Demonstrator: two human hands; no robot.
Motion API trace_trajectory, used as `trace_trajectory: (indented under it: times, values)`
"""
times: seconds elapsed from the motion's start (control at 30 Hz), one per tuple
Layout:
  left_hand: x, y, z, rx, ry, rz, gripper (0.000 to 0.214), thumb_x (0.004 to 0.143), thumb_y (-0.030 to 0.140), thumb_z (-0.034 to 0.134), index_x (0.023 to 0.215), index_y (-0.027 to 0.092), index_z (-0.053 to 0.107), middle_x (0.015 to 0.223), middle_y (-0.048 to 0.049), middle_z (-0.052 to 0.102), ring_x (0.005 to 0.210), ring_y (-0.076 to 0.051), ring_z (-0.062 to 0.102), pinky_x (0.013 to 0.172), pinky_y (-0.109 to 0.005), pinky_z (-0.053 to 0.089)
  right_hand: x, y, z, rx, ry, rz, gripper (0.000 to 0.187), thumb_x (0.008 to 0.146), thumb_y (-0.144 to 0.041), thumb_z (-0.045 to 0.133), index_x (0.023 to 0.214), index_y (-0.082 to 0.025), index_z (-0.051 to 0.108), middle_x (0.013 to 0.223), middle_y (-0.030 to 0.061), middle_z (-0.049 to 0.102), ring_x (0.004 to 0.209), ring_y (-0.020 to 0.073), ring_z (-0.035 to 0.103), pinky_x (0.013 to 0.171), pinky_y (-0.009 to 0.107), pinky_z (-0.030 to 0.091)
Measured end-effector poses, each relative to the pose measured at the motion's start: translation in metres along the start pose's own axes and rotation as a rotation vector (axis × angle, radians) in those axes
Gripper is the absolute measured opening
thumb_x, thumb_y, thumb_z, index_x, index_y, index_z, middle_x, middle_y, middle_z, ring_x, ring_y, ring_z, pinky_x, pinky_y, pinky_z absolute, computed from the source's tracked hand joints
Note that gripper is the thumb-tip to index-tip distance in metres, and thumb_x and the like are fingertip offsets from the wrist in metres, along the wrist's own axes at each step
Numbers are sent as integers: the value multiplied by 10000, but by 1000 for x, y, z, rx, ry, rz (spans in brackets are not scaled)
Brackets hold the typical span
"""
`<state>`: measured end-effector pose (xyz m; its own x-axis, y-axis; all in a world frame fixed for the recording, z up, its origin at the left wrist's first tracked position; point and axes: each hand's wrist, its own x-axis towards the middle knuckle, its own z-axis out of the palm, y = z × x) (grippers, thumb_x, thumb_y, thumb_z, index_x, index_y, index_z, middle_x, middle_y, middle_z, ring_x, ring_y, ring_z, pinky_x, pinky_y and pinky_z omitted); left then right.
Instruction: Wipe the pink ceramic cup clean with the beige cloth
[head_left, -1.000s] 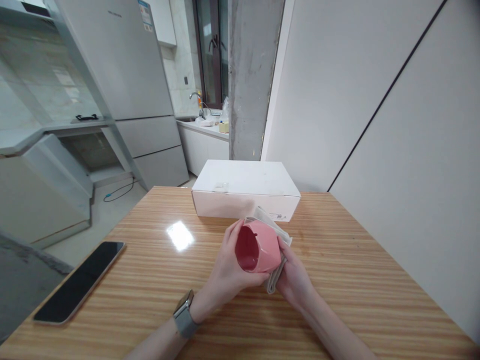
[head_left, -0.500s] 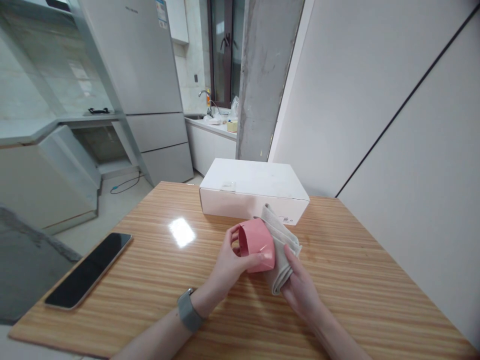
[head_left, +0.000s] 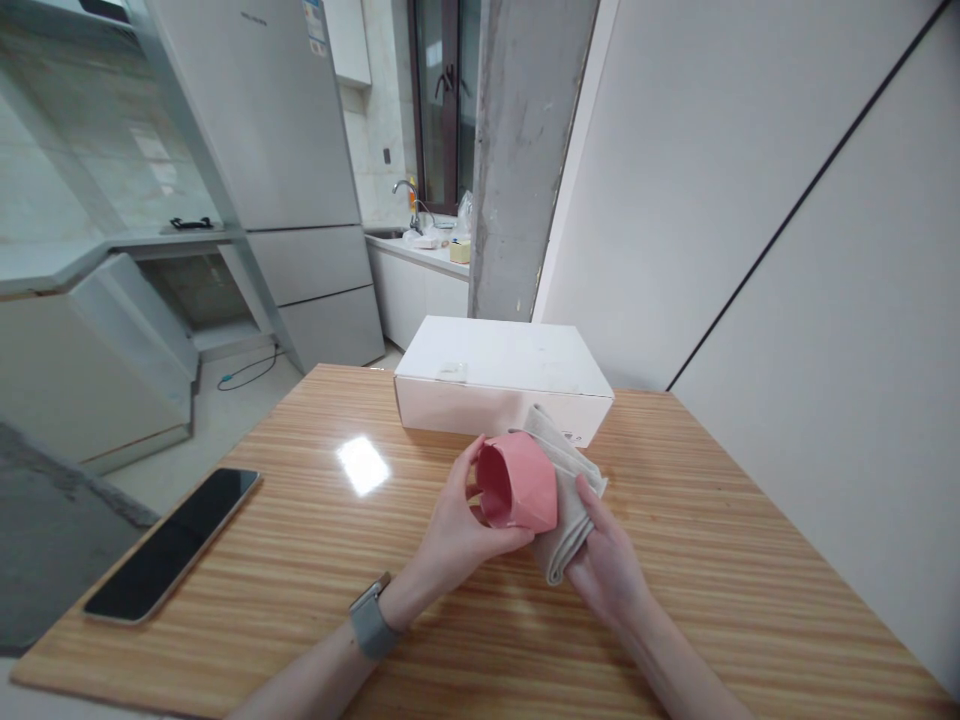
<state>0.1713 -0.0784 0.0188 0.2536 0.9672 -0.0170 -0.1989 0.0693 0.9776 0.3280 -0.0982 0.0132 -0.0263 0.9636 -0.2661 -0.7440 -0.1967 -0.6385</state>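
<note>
A glossy pink faceted pot (head_left: pixel 531 482), hollow with its round opening turned to the left, is held above the table. My left hand (head_left: pixel 469 515) grips it at the rim, thumb along the lower side and fingers behind. My right hand (head_left: pixel 607 555) holds a folded grey cloth (head_left: pixel 568 500) and presses it against the pot's right side. The right thumb lies on top of the cloth; the other fingers are mostly hidden under it. A grey-banded watch (head_left: pixel 373 618) is on my left wrist.
A white cardboard box (head_left: pixel 502 360) stands at the table's back, just behind the pot. A black-screened phone (head_left: pixel 176 545) lies near the left edge of the wooden table (head_left: pixel 720 560). A wall (head_left: pixel 825 330) borders the right side; a fridge (head_left: pixel 300 180) and sink counter are beyond.
The pot has turned in my left hand, so more of its opening faces me. The left thumb has shifted to its lower edge. The cloth stays against the pot.
</note>
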Motion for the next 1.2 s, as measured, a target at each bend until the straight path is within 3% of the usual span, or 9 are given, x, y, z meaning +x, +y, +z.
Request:
trace_trajectory:
  times: [0.23,0.4,0.67,0.93,1.2]
  values:
    - [4,-4,0,23,82,-19,1005,462,255,934,1327,228,424,1381,-169,486,1086,-299,610,838,-378,548,-2,7,-2,-14,14,-61,427,702,-485,788,1023,-205,761,1112,76,765,1296,303,543,1123,441,398]
    - [7,-14,-2,-209,62,-185,742,624,378,853,1252,190,506,1314,-185,540,1056,-293,629,749,-366,562,-2,11,-7,-93,5,-87,473,646,-509,832,1004,-206,768,1194,73,731,1301,304,539,1160,434,352]
    - [7,-12,-2,-191,-87,-114,878,601,260,880,1372,209,462,1381,-152,542,1088,-298,634,916,-396,513,0,3,-11,-47,21,-53,447,661,-514,810,996,-220,771,1145,62,751,1334,296,505,1139,447,385]
    - [11,-20,-5,-151,38,-126,808,588,301,888,1282,156,501,1370,-183,527,1080,-290,623,920,-397,504,-5,5,-7,-37,-9,-87,432,724,-489,772,1066,-227,751,1207,70,722,1340,291,499,1153,459,366]
    - [11,-21,-4,-339,-31,-269,611,704,348,810,1218,143,553,1306,-165,600,1105,-276,624,867,-349,543,-8,12,-9,-106,-36,-157,391,706,-490,801,994,-227,773,1151,80,747,1293,298,550,1155,465,367]
